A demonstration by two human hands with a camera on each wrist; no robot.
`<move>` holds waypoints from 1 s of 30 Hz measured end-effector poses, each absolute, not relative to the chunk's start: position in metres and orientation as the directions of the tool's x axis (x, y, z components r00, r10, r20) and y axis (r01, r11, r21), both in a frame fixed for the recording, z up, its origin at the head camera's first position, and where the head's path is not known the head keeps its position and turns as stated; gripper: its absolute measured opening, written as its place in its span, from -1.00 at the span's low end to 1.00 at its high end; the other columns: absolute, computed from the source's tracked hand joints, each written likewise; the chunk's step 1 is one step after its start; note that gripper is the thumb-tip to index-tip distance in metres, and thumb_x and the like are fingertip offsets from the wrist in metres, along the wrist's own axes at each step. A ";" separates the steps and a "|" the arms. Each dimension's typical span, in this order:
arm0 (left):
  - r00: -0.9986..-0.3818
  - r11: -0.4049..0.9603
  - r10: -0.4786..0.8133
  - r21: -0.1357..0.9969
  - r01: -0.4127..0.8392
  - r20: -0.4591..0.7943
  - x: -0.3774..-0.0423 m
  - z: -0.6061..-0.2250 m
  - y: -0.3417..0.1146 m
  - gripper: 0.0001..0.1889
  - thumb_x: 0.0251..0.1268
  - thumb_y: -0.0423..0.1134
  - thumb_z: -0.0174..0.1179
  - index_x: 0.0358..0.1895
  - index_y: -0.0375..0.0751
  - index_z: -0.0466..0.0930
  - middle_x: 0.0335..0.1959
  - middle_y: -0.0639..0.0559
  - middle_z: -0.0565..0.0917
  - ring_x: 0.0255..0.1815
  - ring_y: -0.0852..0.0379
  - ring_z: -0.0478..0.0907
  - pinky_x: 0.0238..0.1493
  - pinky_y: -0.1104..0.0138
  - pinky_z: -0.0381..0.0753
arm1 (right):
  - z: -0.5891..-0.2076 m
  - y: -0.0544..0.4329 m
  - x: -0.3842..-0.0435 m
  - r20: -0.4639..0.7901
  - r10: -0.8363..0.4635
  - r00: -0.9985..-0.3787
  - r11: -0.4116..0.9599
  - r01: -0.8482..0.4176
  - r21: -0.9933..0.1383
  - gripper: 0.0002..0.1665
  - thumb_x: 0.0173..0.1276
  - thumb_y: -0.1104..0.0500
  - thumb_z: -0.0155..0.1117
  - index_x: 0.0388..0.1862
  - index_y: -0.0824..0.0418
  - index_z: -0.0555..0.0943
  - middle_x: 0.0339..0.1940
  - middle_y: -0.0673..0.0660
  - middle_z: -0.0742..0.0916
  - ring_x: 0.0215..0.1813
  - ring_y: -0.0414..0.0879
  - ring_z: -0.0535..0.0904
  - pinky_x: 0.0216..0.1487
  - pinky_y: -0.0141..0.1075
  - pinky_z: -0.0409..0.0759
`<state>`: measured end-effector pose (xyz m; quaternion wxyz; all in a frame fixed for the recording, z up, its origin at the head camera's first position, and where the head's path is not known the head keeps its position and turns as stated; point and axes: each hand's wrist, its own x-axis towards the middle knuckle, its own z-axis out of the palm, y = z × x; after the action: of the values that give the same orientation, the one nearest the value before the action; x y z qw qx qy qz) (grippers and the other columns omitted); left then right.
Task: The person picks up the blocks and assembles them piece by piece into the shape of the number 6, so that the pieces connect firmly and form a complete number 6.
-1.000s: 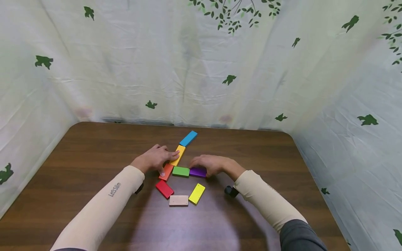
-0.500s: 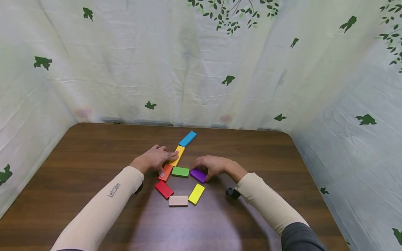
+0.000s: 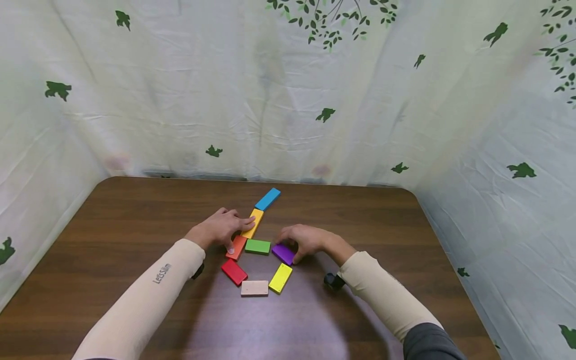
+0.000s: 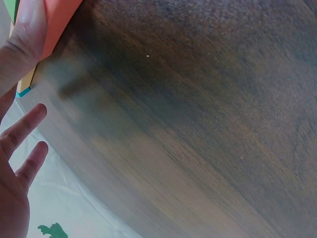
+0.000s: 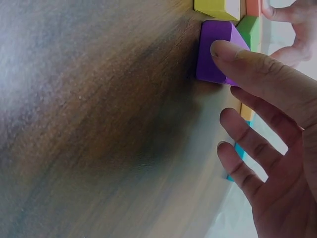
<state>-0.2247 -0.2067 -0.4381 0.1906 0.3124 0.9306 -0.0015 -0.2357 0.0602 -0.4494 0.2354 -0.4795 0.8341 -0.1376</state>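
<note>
In the head view my left hand [image 3: 218, 230] rests its thumb on an orange-red block [image 3: 240, 243] and a straight finger on an amber block [image 3: 255, 216]. The left wrist view shows that thumb [image 4: 30, 29] on the orange-red face, the other fingers spread. My right hand [image 3: 308, 239] pinches a purple block [image 3: 282, 254] lying on the table, tilted down to the right. In the right wrist view the thumb [image 5: 230, 52] presses its end; the opposing fingertip is hidden behind it. A green block [image 3: 258, 247] lies between the hands, a small gap from the purple one.
A blue block [image 3: 267, 199] continues the line beyond the amber one. Nearer me lie a red block [image 3: 234, 272], a pale pink block [image 3: 254, 288] and a yellow block [image 3: 280, 278], curving round. The brown table [image 3: 148, 210] ends at a white curtain [image 3: 180, 100].
The purple block has turned from level beside the green one to a slant, its right end swung toward me, near the yellow block. My left hand stays in place.
</note>
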 end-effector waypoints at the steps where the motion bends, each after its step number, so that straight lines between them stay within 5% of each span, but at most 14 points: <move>1: -0.733 0.806 0.579 0.115 0.581 -0.357 -0.224 -0.438 -0.207 -0.07 -0.12 -0.07 0.50 0.44 -0.03 0.28 0.47 0.02 0.26 0.26 -0.16 0.29 0.25 -0.07 0.18 | -0.450 0.060 -0.236 -0.261 -0.864 -0.430 0.503 -0.733 -0.457 -0.32 0.04 0.20 0.55 0.20 0.19 0.55 0.07 0.04 0.62 -0.07 -0.14 0.50 -0.02 -0.38 0.47; 30: -0.736 0.809 0.572 0.101 0.579 -0.362 -0.226 -0.440 -0.207 -0.04 -0.15 -0.04 0.50 0.44 -0.02 0.27 0.48 0.02 0.26 0.26 -0.17 0.30 0.26 -0.09 0.18 | -0.449 0.058 -0.236 -0.260 -0.874 -0.410 0.485 -0.729 -0.483 -0.29 0.03 0.21 0.56 0.22 0.17 0.55 0.12 0.05 0.60 -0.06 -0.12 0.50 -0.02 -0.39 0.47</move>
<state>-0.2261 -0.2073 -0.4395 0.1914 0.3091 0.9315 -0.0092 -0.2361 0.0578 -0.4486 0.2445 -0.4851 0.8264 -0.1485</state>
